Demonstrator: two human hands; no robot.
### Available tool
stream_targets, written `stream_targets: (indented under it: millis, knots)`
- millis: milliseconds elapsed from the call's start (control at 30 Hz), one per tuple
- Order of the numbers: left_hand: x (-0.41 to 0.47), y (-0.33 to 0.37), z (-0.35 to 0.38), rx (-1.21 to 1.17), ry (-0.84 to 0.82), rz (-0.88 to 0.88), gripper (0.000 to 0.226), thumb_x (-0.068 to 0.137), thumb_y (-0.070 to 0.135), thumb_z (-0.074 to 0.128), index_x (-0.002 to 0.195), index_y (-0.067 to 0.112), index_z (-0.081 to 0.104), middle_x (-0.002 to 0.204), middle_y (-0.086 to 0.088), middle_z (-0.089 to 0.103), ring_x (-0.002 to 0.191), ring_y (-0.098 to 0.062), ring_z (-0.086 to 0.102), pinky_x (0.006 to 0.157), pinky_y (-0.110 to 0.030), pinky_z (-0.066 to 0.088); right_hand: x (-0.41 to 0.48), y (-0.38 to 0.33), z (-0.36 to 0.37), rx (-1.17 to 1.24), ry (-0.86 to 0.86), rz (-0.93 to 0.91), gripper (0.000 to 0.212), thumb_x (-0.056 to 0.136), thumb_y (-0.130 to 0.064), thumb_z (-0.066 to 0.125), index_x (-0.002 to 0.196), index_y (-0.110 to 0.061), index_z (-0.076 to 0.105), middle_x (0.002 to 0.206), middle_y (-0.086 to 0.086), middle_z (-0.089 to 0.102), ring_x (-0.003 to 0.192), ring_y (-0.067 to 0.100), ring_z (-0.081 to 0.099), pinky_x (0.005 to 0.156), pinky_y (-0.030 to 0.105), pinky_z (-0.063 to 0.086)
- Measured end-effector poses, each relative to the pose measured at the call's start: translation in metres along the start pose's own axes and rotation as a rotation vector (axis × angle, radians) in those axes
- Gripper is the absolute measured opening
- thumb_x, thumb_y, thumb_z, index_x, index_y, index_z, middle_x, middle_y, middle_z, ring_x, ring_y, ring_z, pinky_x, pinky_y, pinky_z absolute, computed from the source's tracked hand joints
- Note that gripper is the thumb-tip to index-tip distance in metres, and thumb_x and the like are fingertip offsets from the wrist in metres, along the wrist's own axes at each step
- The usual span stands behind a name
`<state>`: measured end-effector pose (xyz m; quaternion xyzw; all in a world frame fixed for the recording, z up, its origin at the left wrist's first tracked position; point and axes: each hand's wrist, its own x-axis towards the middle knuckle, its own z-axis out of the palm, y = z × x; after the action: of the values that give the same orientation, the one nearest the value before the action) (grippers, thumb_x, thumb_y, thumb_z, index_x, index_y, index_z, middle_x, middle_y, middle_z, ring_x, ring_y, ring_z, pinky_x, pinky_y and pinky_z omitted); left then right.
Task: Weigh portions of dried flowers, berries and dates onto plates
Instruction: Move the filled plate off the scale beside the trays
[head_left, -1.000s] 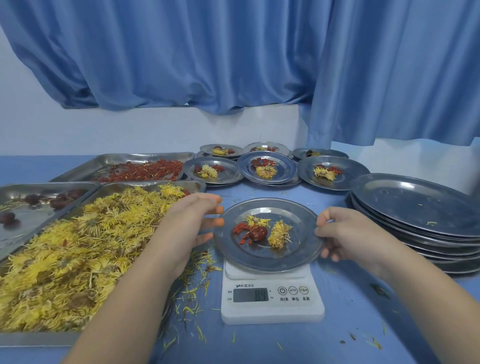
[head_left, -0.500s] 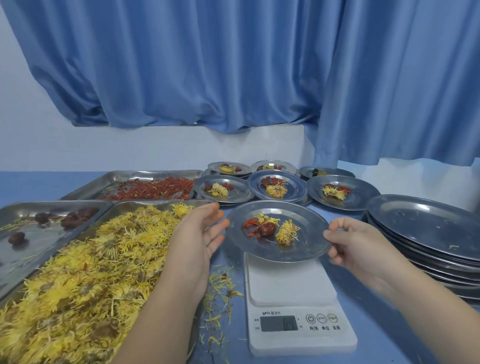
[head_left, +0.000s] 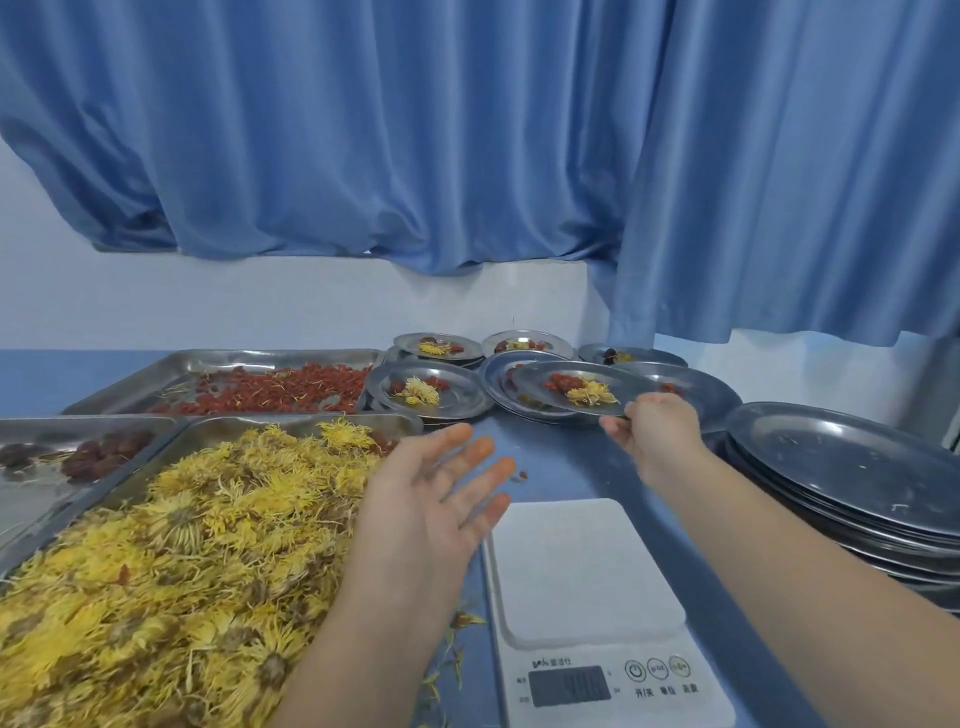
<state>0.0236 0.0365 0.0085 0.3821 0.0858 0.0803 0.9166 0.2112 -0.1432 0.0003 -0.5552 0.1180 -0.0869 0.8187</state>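
Observation:
My right hand grips the near rim of a filled steel plate and holds it in the air over the filled plates at the back. It carries yellow dried flowers and red berries. My left hand hovers open, palm up, between the flower tray and the scale. The white scale stands bare in front of me. On the left lie a tray of yellow dried flowers, a tray of red berries and a tray of dates.
Several filled plates crowd the back of the blue table. A stack of bare steel plates stands at the right. Loose petals lie near the scale. A white wall and blue curtain close off the back.
The filled plate has left the scale and moved back and right in my right hand. My left hand let go of its rim and opened.

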Motion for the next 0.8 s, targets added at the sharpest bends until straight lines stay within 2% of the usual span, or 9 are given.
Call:
stream_targets:
  millis: [67, 133, 200, 267, 467, 533, 633, 700, 800]
  knots:
    - [-0.001, -0.001, 0.002, -0.031, -0.022, -0.027, 0.033, 0.071, 0.026, 0.065, 0.100, 0.009, 0.069, 0.103, -0.013, 0.075, 0.093, -0.034, 0.073, 0.087, -0.047, 0.052, 0.016, -0.004, 0.008, -0.096, 0.059, -0.087, 0.014, 0.097, -0.009, 0.042, 0.106, -0.013, 0.053, 0.093, 0.006, 0.055, 0.086, 0.023, 0.063, 0.066, 0.022, 0.051]
    - [-0.001, -0.001, 0.003, -0.068, -0.020, -0.034, 0.045, 0.060, 0.029, 0.067, 0.101, 0.009, 0.069, 0.103, -0.014, 0.075, 0.093, -0.034, 0.073, 0.089, -0.048, 0.051, 0.026, 0.001, 0.013, -0.573, 0.219, -0.130, 0.026, 0.101, -0.024, 0.037, 0.115, -0.018, 0.059, 0.102, 0.003, 0.058, 0.097, 0.019, 0.058, 0.074, 0.023, 0.044]
    - [0.000, 0.000, 0.002, -0.117, -0.014, -0.040, 0.046, 0.058, 0.030, 0.067, 0.099, 0.009, 0.070, 0.102, -0.014, 0.075, 0.092, -0.035, 0.073, 0.091, -0.048, 0.050, 0.048, -0.003, 0.010, -0.372, 0.243, -0.115, 0.030, 0.100, -0.014, 0.037, 0.124, -0.011, 0.054, 0.103, 0.005, 0.059, 0.088, 0.017, 0.051, 0.081, 0.028, 0.049]
    - [0.002, 0.001, 0.001, -0.164, 0.003, -0.050, 0.044, 0.061, 0.030, 0.065, 0.099, 0.009, 0.070, 0.101, -0.013, 0.075, 0.091, -0.035, 0.073, 0.090, -0.048, 0.050, 0.061, -0.002, 0.011, -0.452, 0.353, -0.068, 0.030, 0.097, -0.014, 0.039, 0.123, -0.012, 0.055, 0.090, 0.002, 0.054, 0.086, 0.018, 0.049, 0.086, 0.023, 0.046]
    - [0.006, 0.004, -0.001, -0.206, 0.014, -0.113, 0.036, 0.076, 0.030, 0.060, 0.104, 0.009, 0.070, 0.101, -0.012, 0.076, 0.089, -0.035, 0.073, 0.085, -0.047, 0.050, 0.094, 0.002, -0.005, -0.761, 0.409, -0.190, 0.039, 0.100, -0.034, 0.039, 0.127, -0.011, 0.054, 0.133, 0.005, 0.053, 0.122, 0.020, 0.049, 0.091, 0.022, 0.036]
    - [0.007, 0.005, 0.000, -0.205, 0.018, -0.113, 0.044, 0.065, 0.031, 0.062, 0.103, 0.010, 0.070, 0.099, -0.012, 0.076, 0.088, -0.035, 0.074, 0.081, -0.046, 0.050, 0.100, 0.005, -0.008, -0.615, 0.399, -0.184, 0.043, 0.101, -0.035, 0.037, 0.129, -0.006, 0.052, 0.132, 0.006, 0.053, 0.123, 0.021, 0.050, 0.086, 0.019, 0.037]
    - [0.006, 0.005, 0.001, -0.191, 0.024, -0.104, 0.047, 0.062, 0.032, 0.061, 0.102, 0.010, 0.071, 0.099, -0.012, 0.076, 0.087, -0.035, 0.074, 0.079, -0.045, 0.049, 0.096, 0.003, -0.006, -0.047, 0.267, -0.043, 0.046, 0.102, -0.011, 0.034, 0.147, -0.011, 0.022, 0.140, 0.003, 0.044, 0.124, 0.022, 0.052, 0.059, 0.016, 0.051]
    - [0.006, 0.005, 0.000, -0.169, 0.029, -0.094, 0.046, 0.062, 0.032, 0.061, 0.101, 0.010, 0.071, 0.099, -0.012, 0.076, 0.087, -0.034, 0.074, 0.079, -0.046, 0.049, 0.106, 0.009, -0.005, -0.130, 0.272, 0.005, 0.046, 0.102, -0.010, 0.033, 0.147, -0.011, 0.022, 0.144, 0.008, 0.042, 0.124, 0.022, 0.052, 0.059, 0.016, 0.050]
    - [0.005, 0.005, -0.001, -0.152, 0.021, -0.077, 0.046, 0.063, 0.033, 0.061, 0.102, 0.010, 0.071, 0.099, -0.012, 0.076, 0.087, -0.034, 0.074, 0.080, -0.045, 0.049, 0.100, 0.011, -0.009, -0.613, 0.398, -0.112, 0.032, 0.102, -0.033, 0.034, 0.121, -0.013, 0.051, 0.127, 0.010, 0.054, 0.119, 0.021, 0.052, 0.081, 0.020, 0.041]
